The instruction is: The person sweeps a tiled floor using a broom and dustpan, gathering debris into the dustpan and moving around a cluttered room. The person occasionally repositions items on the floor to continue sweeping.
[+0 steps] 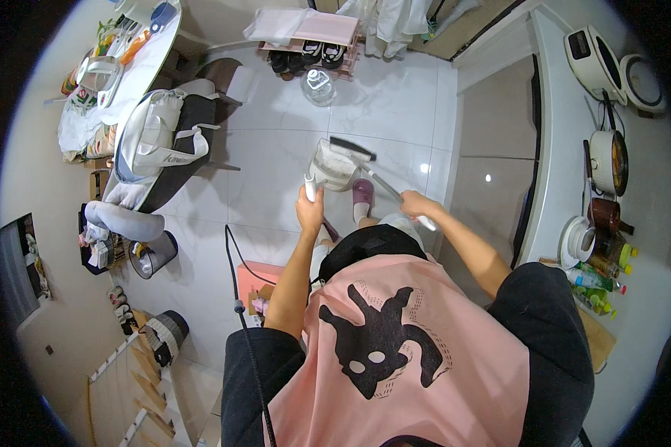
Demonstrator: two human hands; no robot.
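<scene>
My left hand [310, 211] grips the white handle of a long-handled dustpan [335, 177], whose pan rests low in front of my feet. Some light-coloured bits seem to lie in the pan, too small to make out. In my right hand [419, 204] is the pale stick of a broom [388, 187]. The broom's dark bristle head [353, 148] lies across the far right rim of the dustpan. Just behind the pan, a purple slipper [363, 191] shows on one of my feet; the other foot is partly hidden by my left arm.
A large clear water bottle [318, 88] stands on the tiled floor before a pink shoe rack [346, 58]. At left are a chair bearing a white backpack [154, 137] and a wastebasket [154, 256]. A counter [565, 167] with a pot [603, 162] runs along the right.
</scene>
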